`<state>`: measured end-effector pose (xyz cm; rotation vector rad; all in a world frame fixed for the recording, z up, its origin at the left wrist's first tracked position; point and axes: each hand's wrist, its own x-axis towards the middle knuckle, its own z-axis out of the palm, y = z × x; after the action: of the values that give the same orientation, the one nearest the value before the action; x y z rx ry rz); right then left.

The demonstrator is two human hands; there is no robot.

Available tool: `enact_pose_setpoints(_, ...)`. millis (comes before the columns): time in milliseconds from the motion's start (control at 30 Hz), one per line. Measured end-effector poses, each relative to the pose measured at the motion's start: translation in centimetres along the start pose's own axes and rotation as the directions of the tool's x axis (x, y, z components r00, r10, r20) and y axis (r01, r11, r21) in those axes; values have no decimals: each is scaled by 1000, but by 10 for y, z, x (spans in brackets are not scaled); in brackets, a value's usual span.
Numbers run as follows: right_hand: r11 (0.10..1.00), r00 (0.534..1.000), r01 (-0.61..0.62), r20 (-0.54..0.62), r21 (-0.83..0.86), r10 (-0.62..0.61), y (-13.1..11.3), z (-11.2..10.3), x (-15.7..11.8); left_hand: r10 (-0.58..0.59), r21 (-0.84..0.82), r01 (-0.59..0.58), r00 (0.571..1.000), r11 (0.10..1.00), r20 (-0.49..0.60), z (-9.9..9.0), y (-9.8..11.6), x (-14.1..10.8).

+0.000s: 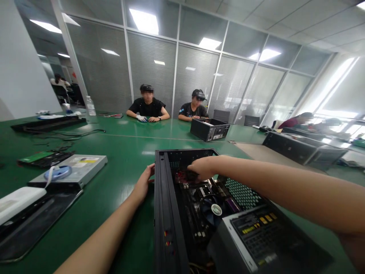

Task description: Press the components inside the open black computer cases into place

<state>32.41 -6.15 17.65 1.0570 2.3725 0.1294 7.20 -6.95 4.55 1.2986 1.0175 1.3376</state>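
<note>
An open black computer case lies on the green table in front of me. Inside it are a round fan and, at the near end, a power supply with a printed label. My left hand rests against the outer left side of the case near its far corner, its fingers partly bent. My right hand reaches into the far end of the case, fingers bent down over a dark part beside a red board. What its fingertips hold, if anything, is hidden.
To the left lie an optical drive with a blue roll on it, a white device, a green circuit board and cables. Other cases stand farther off. Several people sit around the table.
</note>
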Motion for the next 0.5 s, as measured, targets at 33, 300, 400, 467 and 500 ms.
enact_pose_setpoints(33,1000,1000,-6,27,9,6,4,10,14,19,28,-19,1000,999,1,-1,0,2)
enact_pose_setpoints(300,999,999,-52,-14,-3,52,8,38,49,88,98,-93,995,991,56,-4,-5,16)
enact_pose_setpoints(400,997,996,-75,-42,-17,74,11,31,45,57,80,-61,997,995,49,-2,-7,17)
enact_pose_setpoints(467,993,989,-115,-97,-26,112,14,25,40,50,69,-53,997,996,51,-2,-7,16)
enact_pose_setpoints(500,990,984,-136,-123,-32,131,16,23,36,50,66,-54,997,996,56,-2,-8,16)
